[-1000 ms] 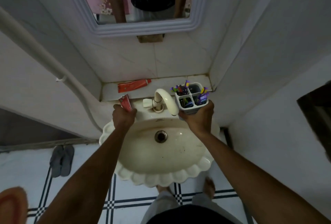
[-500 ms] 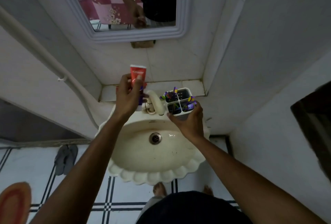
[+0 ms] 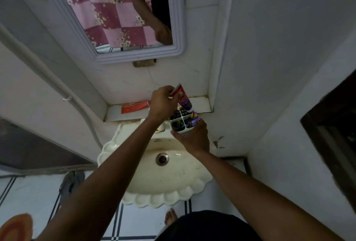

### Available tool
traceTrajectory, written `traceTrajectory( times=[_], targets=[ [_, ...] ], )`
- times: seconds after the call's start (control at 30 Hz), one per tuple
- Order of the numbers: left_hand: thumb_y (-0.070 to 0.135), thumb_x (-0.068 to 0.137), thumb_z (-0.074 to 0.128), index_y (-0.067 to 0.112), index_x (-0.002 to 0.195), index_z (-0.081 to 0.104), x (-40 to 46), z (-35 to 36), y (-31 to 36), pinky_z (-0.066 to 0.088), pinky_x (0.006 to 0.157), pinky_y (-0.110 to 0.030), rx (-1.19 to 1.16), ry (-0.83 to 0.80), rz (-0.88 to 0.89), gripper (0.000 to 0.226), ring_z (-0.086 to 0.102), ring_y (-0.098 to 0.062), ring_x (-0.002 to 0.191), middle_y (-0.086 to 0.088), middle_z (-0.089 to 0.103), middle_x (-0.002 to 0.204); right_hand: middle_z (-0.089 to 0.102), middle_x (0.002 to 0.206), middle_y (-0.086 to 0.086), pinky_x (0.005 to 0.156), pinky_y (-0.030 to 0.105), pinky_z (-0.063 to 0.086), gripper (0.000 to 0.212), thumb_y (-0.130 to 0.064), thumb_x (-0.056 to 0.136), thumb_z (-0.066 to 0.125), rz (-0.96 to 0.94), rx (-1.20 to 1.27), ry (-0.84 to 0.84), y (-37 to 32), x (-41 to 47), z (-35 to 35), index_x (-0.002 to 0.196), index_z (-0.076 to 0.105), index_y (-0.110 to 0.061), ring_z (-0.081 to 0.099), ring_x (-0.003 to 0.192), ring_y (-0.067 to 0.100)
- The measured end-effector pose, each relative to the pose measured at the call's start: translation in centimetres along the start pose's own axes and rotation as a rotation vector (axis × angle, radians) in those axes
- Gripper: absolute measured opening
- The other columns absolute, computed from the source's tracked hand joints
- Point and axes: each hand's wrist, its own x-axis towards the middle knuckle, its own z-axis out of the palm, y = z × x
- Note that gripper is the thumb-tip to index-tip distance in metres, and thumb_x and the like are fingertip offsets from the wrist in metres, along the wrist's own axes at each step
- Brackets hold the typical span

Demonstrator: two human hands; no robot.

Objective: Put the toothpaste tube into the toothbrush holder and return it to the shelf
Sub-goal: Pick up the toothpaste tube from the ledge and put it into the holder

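My left hand (image 3: 163,102) grips the flat end of a red and purple toothpaste tube (image 3: 184,99). The tube hangs cap-down, and its lower end dips into a back compartment of the white four-compartment toothbrush holder (image 3: 183,123). My right hand (image 3: 192,136) holds the holder from below, above the back of the sink. Several coloured brushes stick out of the holder. The white tiled shelf (image 3: 200,104) lies just behind the holder.
An orange toothpaste tube (image 3: 134,106) lies on the shelf's left part. The cream scalloped sink (image 3: 163,179) sits below, its tap mostly hidden by my left arm. A mirror (image 3: 115,13) hangs above. Walls close in on both sides. Grey sandals (image 3: 71,183) lie on the floor.
My left hand lifted the tube from the sink's edge, carried it right, and lowered its cap end into the holder. The camera tilted up, showing more of the mirror.
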Motion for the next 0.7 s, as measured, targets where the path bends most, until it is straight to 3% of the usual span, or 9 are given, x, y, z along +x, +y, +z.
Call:
traceTrajectory(
  times=[0.1,0.23,0.47,0.6,0.7],
  targets=[
    [0.031,0.1,0.07,0.013,0.107,0.079,0.1,1.1,-0.2,0.065,0.075,-0.046,0.078,-0.048,0.011,0.021,0.076,-0.022,0.08,-0.005,0.08,0.097,0.048,0.144,0.004,0.096,0.05,0.06,0.124,-0.082,0.058,0.085,0.003,-0.011,-0.011,0.1,0.1,-0.2,0.15,0.034,-0.017,0.053,0.135,0.03],
    [0.036,0.102,0.068,0.013,0.121,0.077,-0.1,0.8,-0.8,0.058,0.091,-0.028,0.09,-0.011,0.04,0.031,0.075,-0.012,0.108,0.0,0.08,0.118,0.051,0.142,0.003,0.094,0.05,0.061,0.12,-0.083,0.058,0.085,-0.012,0.018,0.002,0.3,0.3,-0.4,0.148,0.038,-0.019,0.056,0.132,0.029],
    [0.037,0.102,0.067,0.016,0.111,0.08,-0.1,-2.1,-5.5,0.057,0.093,-0.033,0.002,0.109,-0.071,0.026,0.072,-0.009,0.101,0.003,0.08,0.11,0.051,0.134,-0.001,0.091,0.041,0.058,0.117,-0.087,0.059,0.084,-0.087,0.097,0.005,1.5,0.5,-0.8,0.147,0.042,-0.022,0.054,0.126,0.023],
    [0.038,0.098,0.068,0.015,0.105,0.081,-0.4,-3.4,-9.0,0.061,0.094,-0.039,-0.143,0.136,-0.201,0.027,0.076,-0.012,0.096,0.004,0.081,0.099,0.053,0.141,0.002,0.101,0.041,0.055,0.106,-0.08,0.074,0.081,-0.092,0.154,0.011,1.8,0.6,-0.2,0.154,0.041,-0.023,0.053,0.132,0.022],
    [0.035,0.1,0.07,0.015,0.106,0.081,-0.5,-3.8,-10.6,0.06,0.093,-0.035,-0.202,0.142,-0.268,0.024,0.075,-0.01,0.097,0.006,0.081,0.099,0.055,0.142,0.001,0.104,0.04,0.054,0.101,-0.078,0.078,0.08,-0.088,0.169,0.027,2.1,0.9,0.4,0.154,0.043,-0.023,0.055,0.134,0.024]
  ],
)
